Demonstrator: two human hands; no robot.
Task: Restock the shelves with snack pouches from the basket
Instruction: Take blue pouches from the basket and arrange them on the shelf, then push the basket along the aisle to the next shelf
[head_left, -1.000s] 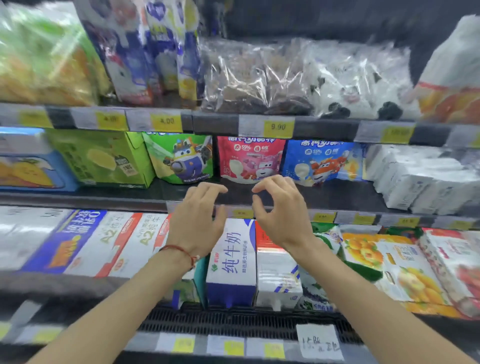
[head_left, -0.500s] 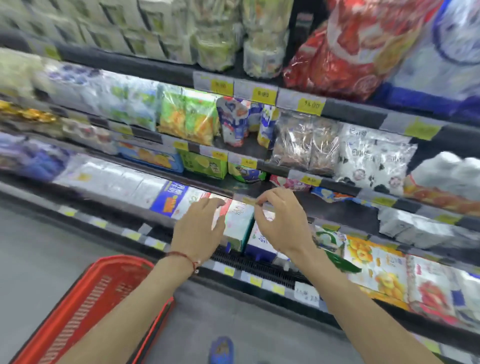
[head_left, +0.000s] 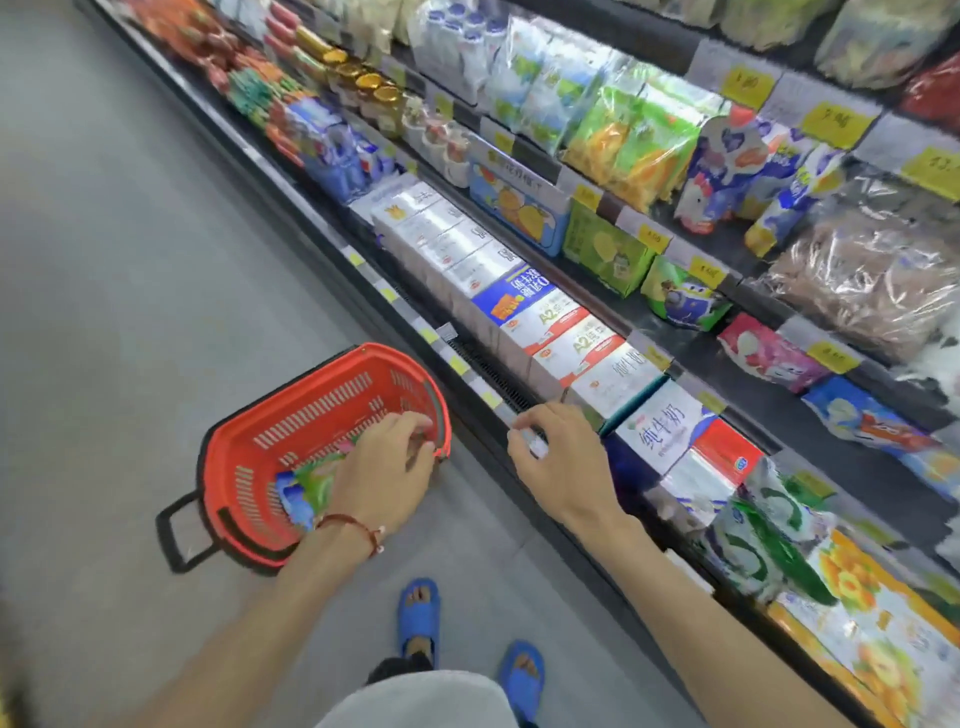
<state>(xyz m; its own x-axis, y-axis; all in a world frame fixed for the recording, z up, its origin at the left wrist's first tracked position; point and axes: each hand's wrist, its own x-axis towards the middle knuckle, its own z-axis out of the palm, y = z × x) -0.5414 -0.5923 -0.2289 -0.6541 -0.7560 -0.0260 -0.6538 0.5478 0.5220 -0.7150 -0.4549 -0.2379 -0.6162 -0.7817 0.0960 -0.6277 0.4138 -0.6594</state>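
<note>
A red plastic basket (head_left: 270, 447) stands on the grey floor at the lower left, with green and blue snack pouches (head_left: 306, 486) lying inside it. My left hand (head_left: 387, 473) reaches down into the basket above those pouches, its fingers curled; whether it holds one is hidden. My right hand (head_left: 558, 457) hovers at the front edge of the lowest shelf, fingers loosely bent and holding nothing. On the middle shelf stand a green pouch (head_left: 680, 299), a pink pouch (head_left: 769, 353) and a blue pouch (head_left: 862, 415).
Milk cartons (head_left: 540, 322) fill the lowest shelf beside my right hand. Bagged snacks (head_left: 634, 140) and yellow price tags line the upper shelves. My feet in blue sandals (head_left: 421, 618) stand on the open grey floor to the left of the shelving.
The view swung from the shelf down to the floor. My left hand dropped from the shelf front into the red basket. My right hand lowered to the bottom shelf's edge.
</note>
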